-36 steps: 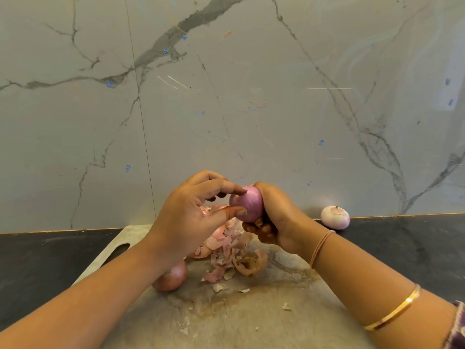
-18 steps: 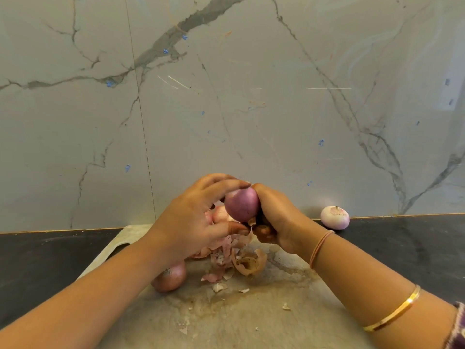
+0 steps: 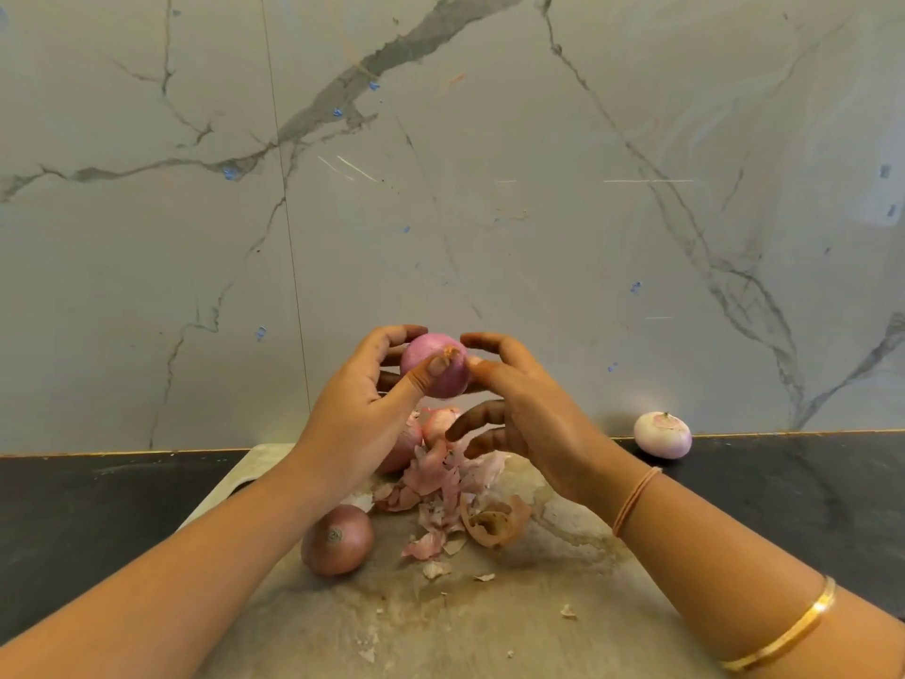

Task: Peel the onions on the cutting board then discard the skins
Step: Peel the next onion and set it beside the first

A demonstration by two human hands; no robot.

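Over board, left hand apparently grips onion.

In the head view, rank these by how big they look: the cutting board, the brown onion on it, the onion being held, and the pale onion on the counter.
1. cutting board
2. brown onion and held onion: look alike, and one is raised, so unranked
3. pale onion: looks smallest, but lies farthest back
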